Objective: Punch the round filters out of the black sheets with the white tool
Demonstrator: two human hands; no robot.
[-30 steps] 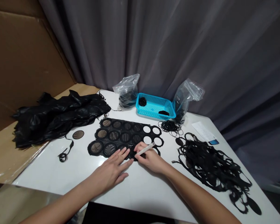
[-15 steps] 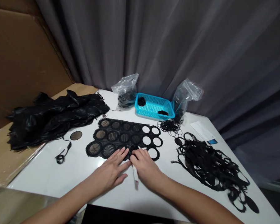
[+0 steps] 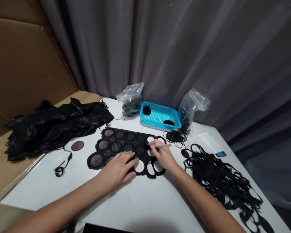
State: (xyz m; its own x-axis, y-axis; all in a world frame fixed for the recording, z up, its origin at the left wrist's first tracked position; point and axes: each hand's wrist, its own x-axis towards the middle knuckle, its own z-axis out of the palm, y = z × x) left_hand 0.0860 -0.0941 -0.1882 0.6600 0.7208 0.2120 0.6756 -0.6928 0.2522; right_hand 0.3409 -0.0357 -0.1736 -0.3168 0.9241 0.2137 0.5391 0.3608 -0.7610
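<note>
A black rubber sheet (image 3: 122, 139) moulded with rows of round rings lies flat on the white table. Several rings on its right side are open holes with white showing through; those farther left still hold dark thin discs. My left hand (image 3: 120, 166) rests palm down on the sheet's near edge, fingers spread, beside a white hole in the near row. Closed around a slim pale pen-like tool (image 3: 163, 145), my right hand (image 3: 163, 155) is over the sheet's right part. The tool's handle points right and its dark end touches or hovers over the middle row; which, I cannot tell.
Behind the sheet stands a blue basket (image 3: 160, 124) with black rings inside, between two clear plastic bags (image 3: 132, 100). Thin black rings (image 3: 177, 137) lie in front. Black rubber scraps (image 3: 220, 174) cover the right side; stacked black sheets (image 3: 58, 126) lie left, near a loose disc (image 3: 77, 146).
My right hand has moved away from me and to the right, with the tool swung to point right. A white hole now shows in the near row. My left hand has shifted slightly left.
</note>
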